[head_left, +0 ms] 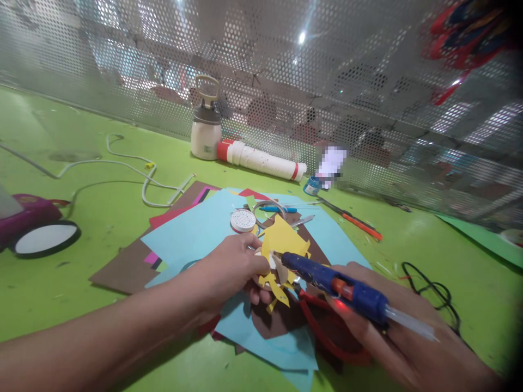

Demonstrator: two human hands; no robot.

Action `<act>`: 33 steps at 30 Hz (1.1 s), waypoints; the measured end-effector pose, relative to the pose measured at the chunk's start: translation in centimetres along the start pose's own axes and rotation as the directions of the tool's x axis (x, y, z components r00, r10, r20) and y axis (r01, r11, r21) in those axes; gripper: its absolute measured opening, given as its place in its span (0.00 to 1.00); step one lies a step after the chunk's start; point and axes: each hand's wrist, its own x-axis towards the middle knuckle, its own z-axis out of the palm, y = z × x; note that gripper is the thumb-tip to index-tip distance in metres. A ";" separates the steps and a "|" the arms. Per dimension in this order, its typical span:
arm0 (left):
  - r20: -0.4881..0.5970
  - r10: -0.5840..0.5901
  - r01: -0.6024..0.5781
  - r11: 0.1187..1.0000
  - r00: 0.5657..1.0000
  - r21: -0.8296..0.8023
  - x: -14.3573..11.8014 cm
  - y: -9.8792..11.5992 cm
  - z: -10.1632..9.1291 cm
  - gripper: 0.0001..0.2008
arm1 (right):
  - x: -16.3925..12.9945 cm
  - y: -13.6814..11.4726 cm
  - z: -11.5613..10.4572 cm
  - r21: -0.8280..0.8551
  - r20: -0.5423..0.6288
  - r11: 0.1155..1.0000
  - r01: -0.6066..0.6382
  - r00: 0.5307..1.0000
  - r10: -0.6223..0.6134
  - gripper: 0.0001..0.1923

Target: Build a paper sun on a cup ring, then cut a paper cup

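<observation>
My left hand [241, 267] grips a small craft piece with yellow paper cutouts [281, 239] over a pale base. My right hand [379, 316] is wrapped round a blue hot glue gun [335, 280], and a clear glue stick [411, 324] pokes out of its back end. The gun's nozzle is at the yellow paper, close to my left thumb; whether it touches cannot be made out. Beneath both hands lie stacked light blue sheets [196, 228] and brown paper [118, 267]. Red scissor handles [327, 337] show below the gun, partly hidden by my right hand.
A white round lid [243, 220], a blue pen [278, 209] and an orange-handled tool [362, 226] lie ahead. Behind stand a sprayer bottle [206, 133], a white roll [261, 158] and a blue jar [312, 186] before a perforated metal panel [163, 71]. White cable [122, 160] crosses the left.
</observation>
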 end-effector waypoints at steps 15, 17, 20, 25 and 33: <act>0.011 0.008 -0.008 1.000 1.000 0.005 0.0 -0.1 -0.1 0.14 | 0.1 0.1 -0.1 -0.029 -0.034 0.999 0.043 0.998 -0.044 0.13; 0.009 0.000 0.000 1.000 1.000 0.005 0.0 0.0 -0.1 0.14 | 0.2 0.1 -0.2 -0.034 -0.008 0.997 0.064 0.998 -0.064 0.14; -0.001 -0.007 0.007 1.000 1.000 0.003 0.0 0.0 -0.1 0.14 | 0.2 0.0 -0.1 -0.013 0.004 0.999 0.046 0.999 -0.046 0.14; 0.012 0.006 -0.006 1.000 1.000 -0.003 -0.1 -0.1 -0.1 0.13 | 0.2 -0.1 -0.1 0.020 0.054 1.000 0.010 0.998 -0.011 0.14; 0.011 -0.007 0.007 1.000 1.000 -0.002 -0.1 0.1 -0.1 0.15 | 0.5 -0.5 -0.1 0.019 0.072 1.000 0.002 0.997 -0.003 0.12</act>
